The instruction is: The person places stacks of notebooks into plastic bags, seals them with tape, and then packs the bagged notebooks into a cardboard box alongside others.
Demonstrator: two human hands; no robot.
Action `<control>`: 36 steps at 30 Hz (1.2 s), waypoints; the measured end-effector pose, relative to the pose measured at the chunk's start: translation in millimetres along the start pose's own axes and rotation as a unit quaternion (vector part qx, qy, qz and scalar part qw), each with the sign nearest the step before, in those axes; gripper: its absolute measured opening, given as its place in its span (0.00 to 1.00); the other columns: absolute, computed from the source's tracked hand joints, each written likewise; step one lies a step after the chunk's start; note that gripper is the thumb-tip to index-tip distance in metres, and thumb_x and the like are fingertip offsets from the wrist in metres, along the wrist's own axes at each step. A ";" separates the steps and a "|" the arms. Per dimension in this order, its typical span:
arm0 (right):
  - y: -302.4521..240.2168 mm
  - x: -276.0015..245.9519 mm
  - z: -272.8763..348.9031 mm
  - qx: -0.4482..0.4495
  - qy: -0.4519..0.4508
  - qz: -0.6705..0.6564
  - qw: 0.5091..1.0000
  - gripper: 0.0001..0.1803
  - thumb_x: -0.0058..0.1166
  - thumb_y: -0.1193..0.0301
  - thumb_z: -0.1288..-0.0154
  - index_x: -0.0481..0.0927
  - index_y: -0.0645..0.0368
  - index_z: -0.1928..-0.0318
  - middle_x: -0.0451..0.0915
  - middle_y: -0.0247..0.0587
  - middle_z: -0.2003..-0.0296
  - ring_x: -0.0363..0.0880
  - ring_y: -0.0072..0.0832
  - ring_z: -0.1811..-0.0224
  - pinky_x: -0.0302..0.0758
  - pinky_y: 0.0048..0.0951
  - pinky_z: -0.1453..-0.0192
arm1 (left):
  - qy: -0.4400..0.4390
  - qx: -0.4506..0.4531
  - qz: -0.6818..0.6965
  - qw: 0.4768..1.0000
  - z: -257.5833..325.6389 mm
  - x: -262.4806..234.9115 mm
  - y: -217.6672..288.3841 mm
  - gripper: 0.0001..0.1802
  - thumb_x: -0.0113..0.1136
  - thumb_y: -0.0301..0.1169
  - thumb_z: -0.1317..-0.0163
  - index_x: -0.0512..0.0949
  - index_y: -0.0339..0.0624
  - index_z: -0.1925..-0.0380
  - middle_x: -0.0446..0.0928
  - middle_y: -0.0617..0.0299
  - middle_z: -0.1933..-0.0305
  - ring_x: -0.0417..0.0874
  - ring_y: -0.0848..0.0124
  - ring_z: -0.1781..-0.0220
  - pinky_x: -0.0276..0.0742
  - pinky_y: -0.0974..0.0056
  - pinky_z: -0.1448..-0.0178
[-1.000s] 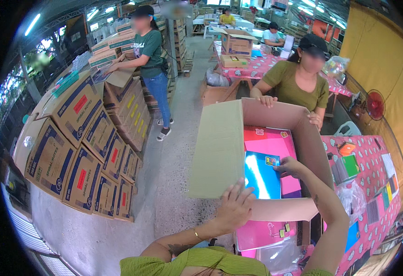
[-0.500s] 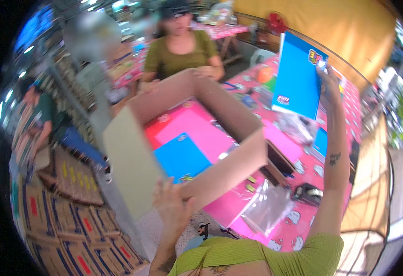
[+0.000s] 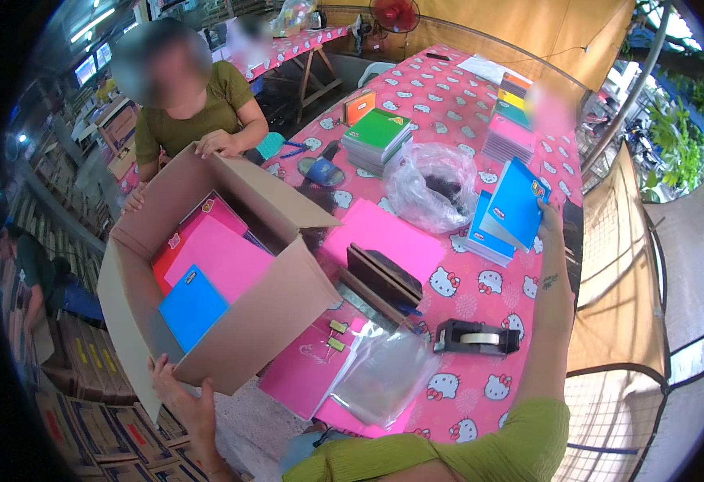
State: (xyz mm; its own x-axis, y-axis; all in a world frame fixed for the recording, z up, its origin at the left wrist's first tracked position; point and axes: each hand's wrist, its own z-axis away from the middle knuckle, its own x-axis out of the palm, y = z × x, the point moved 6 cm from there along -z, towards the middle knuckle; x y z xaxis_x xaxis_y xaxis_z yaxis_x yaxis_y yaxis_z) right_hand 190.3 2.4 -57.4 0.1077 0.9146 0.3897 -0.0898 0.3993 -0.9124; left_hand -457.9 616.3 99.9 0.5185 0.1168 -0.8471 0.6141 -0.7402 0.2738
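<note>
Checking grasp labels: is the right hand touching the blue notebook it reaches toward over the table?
Touching. The head view shows the right hand with fingers on the right edge of the tilted blue notebook, lifted above the blue stack.

One open cardboard box (image 3: pixel 231 337), one tape dispenser (image 3: pixel 476 337), one crumpled clear plastic bag (image 3: pixel 432 185), one red fan (image 3: pixel 394 14), two yellow binder clips (image 3: pixel 336 335).

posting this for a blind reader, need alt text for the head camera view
A person's right hand holds a blue notebook over a pink table, while the left hand grips an open cardboard box holding pink and blue books. Another person across holds the box's far edge.
</note>
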 end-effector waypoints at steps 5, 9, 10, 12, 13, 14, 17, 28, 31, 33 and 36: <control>51.5 -37.2 -32.1 -0.154 0.147 0.593 0.777 0.30 0.63 0.52 0.41 0.75 0.58 0.46 0.81 0.51 0.58 0.82 0.47 0.56 0.78 0.49 0.52 | 0.002 -0.001 0.013 1.000 -6.1 6.5 1.9 0.33 0.70 0.22 0.57 0.66 0.38 0.49 0.62 0.48 0.33 0.52 0.44 0.23 0.49 0.42 0.26; 72.9 -7.7 6.5 -0.078 0.371 0.666 0.643 0.35 0.57 0.41 0.40 0.75 0.54 0.42 0.76 0.58 0.48 0.76 0.56 0.47 0.75 0.55 0.47 | 0.019 0.005 0.026 0.999 7.1 -1.7 -7.5 0.34 0.71 0.24 0.56 0.66 0.37 0.48 0.64 0.47 0.35 0.52 0.44 0.23 0.50 0.43 0.26; 56.2 -4.4 18.3 -0.101 0.425 0.637 0.635 0.36 0.55 0.39 0.40 0.76 0.53 0.41 0.74 0.59 0.44 0.75 0.57 0.44 0.74 0.55 0.46 | 0.013 0.006 0.024 1.000 2.0 -1.2 -0.8 0.34 0.71 0.24 0.56 0.66 0.37 0.47 0.65 0.47 0.35 0.53 0.44 0.24 0.51 0.42 0.26; 15.1 27.8 27.0 -0.191 0.376 0.597 0.682 0.33 0.54 0.44 0.36 0.76 0.55 0.40 0.74 0.58 0.43 0.74 0.53 0.42 0.73 0.55 0.43 | 0.012 0.038 0.040 0.998 -5.0 5.0 1.8 0.33 0.71 0.26 0.55 0.67 0.37 0.48 0.67 0.47 0.37 0.55 0.44 0.25 0.51 0.43 0.27; -8.0 56.3 37.6 -0.297 0.291 0.544 0.728 0.29 0.53 0.51 0.33 0.76 0.57 0.40 0.75 0.56 0.44 0.75 0.49 0.43 0.74 0.50 0.42 | 0.003 0.049 0.037 0.998 -12.6 13.5 4.4 0.33 0.72 0.27 0.55 0.67 0.37 0.48 0.67 0.47 0.38 0.55 0.44 0.25 0.50 0.42 0.27; -21.8 128.7 57.1 -0.379 0.156 0.478 0.776 0.25 0.53 0.57 0.30 0.76 0.59 0.40 0.76 0.54 0.45 0.77 0.45 0.44 0.74 0.46 0.41 | -0.001 0.045 0.022 0.999 -9.5 13.2 1.6 0.33 0.72 0.28 0.56 0.67 0.37 0.48 0.67 0.47 0.38 0.56 0.43 0.26 0.50 0.41 0.27; -44.6 350.4 206.2 -0.377 -0.187 0.358 0.834 0.16 0.51 0.72 0.30 0.78 0.62 0.44 0.81 0.46 0.50 0.80 0.32 0.48 0.74 0.31 0.42 | 0.022 0.066 0.002 0.998 -3.4 5.3 -5.5 0.36 0.74 0.27 0.58 0.66 0.39 0.48 0.67 0.47 0.38 0.57 0.42 0.27 0.53 0.42 0.29; 232.0 646.6 409.2 0.092 -0.638 0.613 0.458 0.52 0.52 0.31 0.42 0.74 0.76 0.44 0.78 0.64 0.50 0.82 0.48 0.50 0.84 0.46 0.55 | 0.013 0.084 0.079 0.993 -1.6 8.0 -22.8 0.33 0.70 0.34 0.54 0.68 0.42 0.48 0.66 0.50 0.36 0.55 0.41 0.25 0.47 0.35 0.28; 262.5 642.9 448.0 0.159 -0.634 0.595 0.468 0.60 0.54 0.27 0.48 0.66 0.76 0.37 0.71 0.70 0.42 0.75 0.55 0.41 0.80 0.55 0.48 | 0.016 0.081 0.081 0.993 4.8 11.2 -32.2 0.31 0.68 0.34 0.52 0.68 0.42 0.47 0.66 0.51 0.36 0.55 0.41 0.25 0.47 0.35 0.29; 262.6 640.2 455.5 0.187 -0.603 0.594 0.499 0.64 0.55 0.27 0.50 0.59 0.74 0.33 0.62 0.72 0.36 0.67 0.58 0.35 0.73 0.60 0.41 | 0.034 0.087 0.083 0.992 4.3 14.0 -31.1 0.30 0.67 0.33 0.51 0.69 0.42 0.47 0.67 0.52 0.36 0.56 0.41 0.26 0.48 0.35 0.30; 266.2 633.0 451.9 0.240 -0.537 0.596 0.546 0.69 0.57 0.26 0.52 0.50 0.71 0.27 0.51 0.72 0.29 0.55 0.61 0.28 0.61 0.62 0.31 | 0.063 0.100 0.082 0.990 4.6 17.9 -30.4 0.30 0.66 0.32 0.51 0.69 0.42 0.47 0.68 0.54 0.36 0.59 0.41 0.27 0.51 0.37 0.32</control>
State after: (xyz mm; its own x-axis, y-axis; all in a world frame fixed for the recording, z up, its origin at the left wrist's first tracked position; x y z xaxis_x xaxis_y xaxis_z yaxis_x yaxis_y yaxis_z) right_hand -212.8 716.2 2.9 -0.9309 -0.0503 -0.3617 0.2602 -0.7864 -0.5602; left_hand -470.0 637.8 74.3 0.6792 0.0561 -0.7318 0.3921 -0.8706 0.2972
